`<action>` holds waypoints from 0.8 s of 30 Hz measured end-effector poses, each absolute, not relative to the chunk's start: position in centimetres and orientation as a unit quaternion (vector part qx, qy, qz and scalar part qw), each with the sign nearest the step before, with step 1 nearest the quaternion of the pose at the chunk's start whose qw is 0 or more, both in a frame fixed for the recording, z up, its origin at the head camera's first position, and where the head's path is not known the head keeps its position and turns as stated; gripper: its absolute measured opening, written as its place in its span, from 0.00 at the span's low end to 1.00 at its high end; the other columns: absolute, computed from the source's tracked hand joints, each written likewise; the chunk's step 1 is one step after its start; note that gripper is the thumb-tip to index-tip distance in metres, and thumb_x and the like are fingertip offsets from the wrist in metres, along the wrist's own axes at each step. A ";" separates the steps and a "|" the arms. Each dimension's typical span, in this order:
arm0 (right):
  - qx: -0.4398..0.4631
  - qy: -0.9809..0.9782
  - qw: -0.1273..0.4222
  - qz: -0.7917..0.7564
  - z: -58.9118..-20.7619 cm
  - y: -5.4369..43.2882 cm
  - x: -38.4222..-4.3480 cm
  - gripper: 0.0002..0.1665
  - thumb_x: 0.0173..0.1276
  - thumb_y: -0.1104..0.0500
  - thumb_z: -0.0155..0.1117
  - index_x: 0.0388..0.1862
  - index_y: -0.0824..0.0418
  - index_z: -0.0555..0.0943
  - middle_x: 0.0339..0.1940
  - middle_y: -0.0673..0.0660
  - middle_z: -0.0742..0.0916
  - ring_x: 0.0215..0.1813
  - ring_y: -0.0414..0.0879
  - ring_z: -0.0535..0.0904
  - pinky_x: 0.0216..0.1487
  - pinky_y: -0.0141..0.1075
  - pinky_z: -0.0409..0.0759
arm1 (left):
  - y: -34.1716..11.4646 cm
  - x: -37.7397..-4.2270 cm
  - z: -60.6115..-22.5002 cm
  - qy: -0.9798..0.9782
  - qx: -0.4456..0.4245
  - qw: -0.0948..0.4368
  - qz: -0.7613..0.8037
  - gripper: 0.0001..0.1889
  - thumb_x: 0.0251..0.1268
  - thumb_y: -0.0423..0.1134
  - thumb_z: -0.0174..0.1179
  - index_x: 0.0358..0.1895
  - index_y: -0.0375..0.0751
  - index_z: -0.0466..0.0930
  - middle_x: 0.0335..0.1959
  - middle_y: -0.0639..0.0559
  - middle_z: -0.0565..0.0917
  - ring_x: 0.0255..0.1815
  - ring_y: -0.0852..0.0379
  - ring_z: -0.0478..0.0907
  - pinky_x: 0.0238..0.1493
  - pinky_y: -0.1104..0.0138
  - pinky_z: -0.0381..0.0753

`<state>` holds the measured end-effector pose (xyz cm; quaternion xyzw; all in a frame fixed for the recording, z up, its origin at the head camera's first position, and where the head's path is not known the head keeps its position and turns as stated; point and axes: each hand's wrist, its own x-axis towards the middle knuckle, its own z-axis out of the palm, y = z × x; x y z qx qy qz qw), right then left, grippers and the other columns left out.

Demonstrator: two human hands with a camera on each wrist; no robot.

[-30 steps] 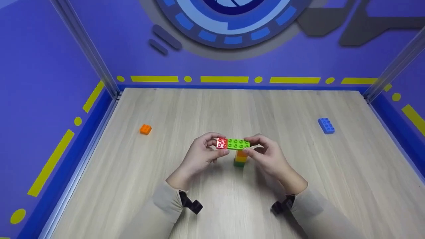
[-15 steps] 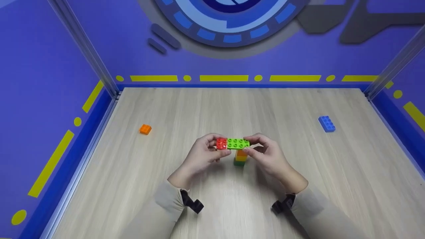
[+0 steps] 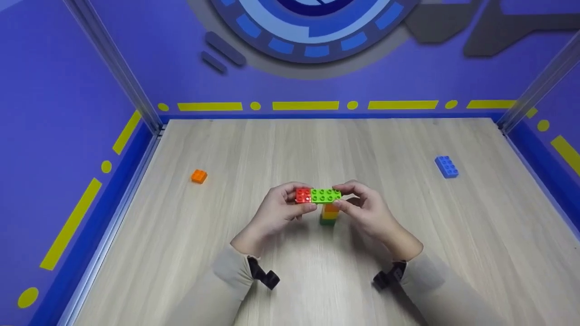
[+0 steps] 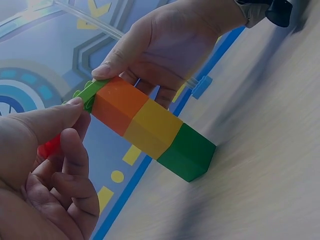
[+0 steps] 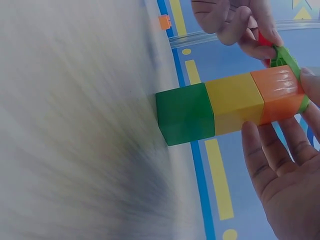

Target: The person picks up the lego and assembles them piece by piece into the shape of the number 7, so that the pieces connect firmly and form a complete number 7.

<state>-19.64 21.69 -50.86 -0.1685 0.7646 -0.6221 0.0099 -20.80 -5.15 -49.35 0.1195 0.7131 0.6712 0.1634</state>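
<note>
A person's left hand (image 3: 278,207) and right hand (image 3: 369,209) meet over the middle of the desk (image 3: 244,149), working at the top of a small tower. The left grip is closed to a pinch, thumb and forefinger on either side of a red brick (image 3: 301,195), the thumb reaching across to the light green brick (image 3: 322,195) next to it. The right grip is closed to a similar pinch on the light green brick's other end, its remaining fingers spread along the tower's side near the orange block (image 5: 280,94). The light green brick lies across the orange block, overhanging toward the left hand; how the red one joins it is hard to tell. Below the orange block come a yellow block (image 5: 235,104) and a dark green block (image 5: 185,115), in line; whether that lowest one touches the desk is unclear. Well apart from the tower, a small orange brick (image 3: 199,176) lies off to the left, and a blue brick (image 3: 447,166) off to the right, studs up.
</note>
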 end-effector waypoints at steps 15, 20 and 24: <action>-0.052 0.869 0.001 -0.492 -48.7 29.0 -23.6 0.32 0.91 0.47 0.62 0.85 0.60 0.76 0.76 0.65 0.86 0.71 0.54 0.81 0.62 0.25 0.78 | -4.8 -20.5 -49.0 0.723 0.128 0.155 0.661 0.24 0.75 0.34 0.76 0.70 0.36 0.83 0.57 0.42 0.94 0.35 0.61 0.81 0.35 0.73 0.81; 0.023 0.913 -0.047 -0.403 -49.2 36.0 -25.9 0.37 0.90 0.44 0.62 0.85 0.65 0.73 0.79 0.71 0.81 0.76 0.67 0.79 0.70 0.47 0.81 | -4.7 -20.5 -49.1 0.718 0.134 0.156 0.665 0.24 0.75 0.33 0.76 0.70 0.35 0.83 0.55 0.42 0.94 0.34 0.62 0.81 0.34 0.73 0.81; 0.097 0.934 -0.051 -0.339 -50.0 40.7 -27.0 0.40 0.88 0.45 0.63 0.87 0.67 0.70 0.84 0.77 0.74 0.84 0.77 0.70 0.82 0.70 0.72 | -4.7 -20.5 -49.2 0.718 0.132 0.154 0.666 0.25 0.75 0.33 0.76 0.71 0.35 0.83 0.55 0.42 0.94 0.33 0.62 0.80 0.34 0.74 0.81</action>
